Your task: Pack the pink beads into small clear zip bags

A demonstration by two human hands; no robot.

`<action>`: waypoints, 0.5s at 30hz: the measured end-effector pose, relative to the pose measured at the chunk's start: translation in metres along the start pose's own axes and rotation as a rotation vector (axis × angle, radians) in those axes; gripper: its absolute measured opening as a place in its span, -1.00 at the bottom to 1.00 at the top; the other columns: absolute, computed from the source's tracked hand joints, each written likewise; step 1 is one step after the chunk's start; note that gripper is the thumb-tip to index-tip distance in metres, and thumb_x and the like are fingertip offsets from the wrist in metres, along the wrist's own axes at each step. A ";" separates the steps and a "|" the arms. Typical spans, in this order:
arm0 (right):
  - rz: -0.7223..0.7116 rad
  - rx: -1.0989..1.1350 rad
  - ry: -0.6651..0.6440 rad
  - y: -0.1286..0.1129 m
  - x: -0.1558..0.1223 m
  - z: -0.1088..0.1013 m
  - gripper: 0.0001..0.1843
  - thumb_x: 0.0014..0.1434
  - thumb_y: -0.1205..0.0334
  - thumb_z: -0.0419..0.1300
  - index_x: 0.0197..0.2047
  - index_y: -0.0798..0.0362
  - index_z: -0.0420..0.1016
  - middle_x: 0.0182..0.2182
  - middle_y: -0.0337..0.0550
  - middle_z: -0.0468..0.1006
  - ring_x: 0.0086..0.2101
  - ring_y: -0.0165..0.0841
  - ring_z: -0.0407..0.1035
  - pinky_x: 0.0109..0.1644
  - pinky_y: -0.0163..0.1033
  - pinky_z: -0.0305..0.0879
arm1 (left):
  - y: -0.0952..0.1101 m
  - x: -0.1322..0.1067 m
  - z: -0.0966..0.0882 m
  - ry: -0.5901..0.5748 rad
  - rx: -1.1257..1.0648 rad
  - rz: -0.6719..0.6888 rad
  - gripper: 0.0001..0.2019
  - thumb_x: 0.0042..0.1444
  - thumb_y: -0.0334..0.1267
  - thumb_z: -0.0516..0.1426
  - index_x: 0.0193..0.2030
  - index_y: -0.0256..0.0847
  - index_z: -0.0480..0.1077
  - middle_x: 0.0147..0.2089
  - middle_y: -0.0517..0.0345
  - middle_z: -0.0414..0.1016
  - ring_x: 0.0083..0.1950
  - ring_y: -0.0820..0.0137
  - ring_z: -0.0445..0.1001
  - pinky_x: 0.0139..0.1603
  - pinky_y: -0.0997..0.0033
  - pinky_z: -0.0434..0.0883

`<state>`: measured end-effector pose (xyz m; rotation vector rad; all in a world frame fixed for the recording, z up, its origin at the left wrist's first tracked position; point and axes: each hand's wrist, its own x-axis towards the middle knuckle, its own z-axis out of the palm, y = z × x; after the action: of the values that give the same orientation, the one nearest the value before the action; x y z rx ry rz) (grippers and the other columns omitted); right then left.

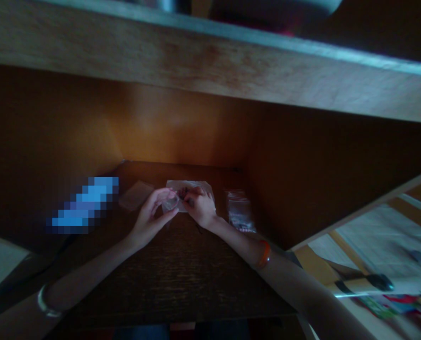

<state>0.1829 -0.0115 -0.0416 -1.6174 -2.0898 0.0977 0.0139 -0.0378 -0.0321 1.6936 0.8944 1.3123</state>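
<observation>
My left hand (155, 212) is curled around a small clear plastic thing (171, 202), thumb on its near side and fingers on its far side. Whether that is a bag or a cup I cannot tell. Beside it, my right hand (202, 208) reaches down with its fingers drawn together at a small heap of dark bits (184, 192). Anything between those fingertips is hidden. The heap lies on a whitish sheet or flat bag (192, 183), partly covered by both hands.
A clear zip bag (240, 212) with small pieces at its near end lies to the right. Left of my hands are a pale flat sheet (135, 196) and a blurred-out bright screen (86, 205). Wooden side walls and a shelf edge (196, 61) enclose the dark tabletop (175, 278).
</observation>
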 end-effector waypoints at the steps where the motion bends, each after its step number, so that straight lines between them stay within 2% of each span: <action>1: -0.006 0.008 0.019 0.001 0.001 0.000 -0.88 0.12 0.26 0.16 -0.33 0.01 0.54 -0.18 -0.09 0.47 -0.15 -0.24 0.33 -0.04 -0.07 0.18 | 0.000 0.000 0.000 -0.002 0.004 0.002 -0.59 -0.01 -0.27 0.22 0.00 -0.16 0.25 0.03 0.04 0.40 0.08 0.28 0.38 0.19 0.15 0.27; 8: -0.173 0.259 0.228 0.002 0.009 -0.012 -0.90 0.12 0.22 0.18 -0.34 0.01 0.52 -0.22 -0.13 0.46 -0.15 -0.30 0.32 -0.01 -0.11 0.20 | 0.002 0.001 0.000 -0.015 0.017 0.033 -0.61 -0.01 -0.28 0.21 -0.01 -0.14 0.27 0.00 0.07 0.39 0.06 0.30 0.38 0.18 0.17 0.29; 11: -0.221 0.411 0.231 -0.006 0.009 -0.028 -0.89 0.13 0.21 0.17 -0.33 0.01 0.51 -0.21 -0.15 0.44 -0.17 -0.34 0.34 -0.02 -0.14 0.23 | 0.001 0.001 0.000 -0.012 0.017 0.045 -0.62 -0.01 -0.29 0.21 -0.03 -0.13 0.27 -0.03 0.10 0.39 0.04 0.32 0.39 0.15 0.20 0.32; 15: -0.308 0.555 0.156 -0.019 0.006 -0.048 -0.90 0.14 0.24 0.16 -0.33 0.02 0.50 -0.20 -0.15 0.44 -0.14 -0.37 0.34 -0.04 -0.21 0.27 | -0.001 0.001 0.000 -0.006 -0.001 0.052 -0.62 -0.01 -0.30 0.21 -0.03 -0.11 0.26 -0.02 0.11 0.38 0.04 0.31 0.38 0.14 0.20 0.32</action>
<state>0.1853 -0.0226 0.0094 -0.9395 -1.9372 0.3943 0.0140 -0.0365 -0.0328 1.7296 0.8506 1.3408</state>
